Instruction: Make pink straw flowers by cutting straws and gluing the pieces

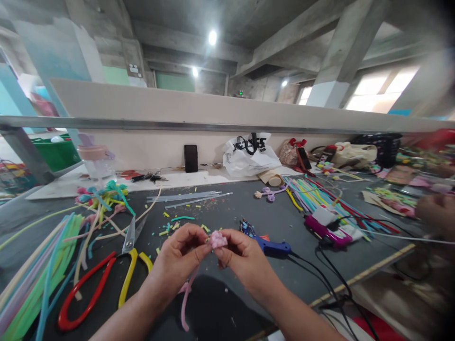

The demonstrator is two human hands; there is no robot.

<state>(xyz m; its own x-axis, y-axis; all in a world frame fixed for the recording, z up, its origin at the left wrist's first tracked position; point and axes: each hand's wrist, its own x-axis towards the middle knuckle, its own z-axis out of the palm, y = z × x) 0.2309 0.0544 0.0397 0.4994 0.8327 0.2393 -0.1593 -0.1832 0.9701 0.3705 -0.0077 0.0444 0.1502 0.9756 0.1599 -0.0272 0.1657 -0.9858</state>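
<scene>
Between the fingertips of both hands is a small pink pipe-cleaner flower (pixel 218 240), held above the dark table. My left hand (pixel 185 251) pinches it from the left, and a pink stem (pixel 184 308) hangs down below that hand. My right hand (pixel 240 255) grips the flower's right side with thumb and forefinger. Just right of my hands lies a blue glue gun (pixel 273 247) with a black cord. Red-handled scissors (pixel 131 237) rest open to the left, beside yellow-handled pliers or cutters (pixel 128 279), whose jaws I cannot make out.
Bundled pipe cleaners (pixel 53 270) lie at the left, with more (pixel 313 194) at the right. Loose clippings and clear glue sticks (pixel 192 196) are scattered behind my hands. A magenta glue gun (pixel 329 232) trails cords. A phone (pixel 191 158) leans against the partition. A co-worker's hand (pixel 435 208) is at far right.
</scene>
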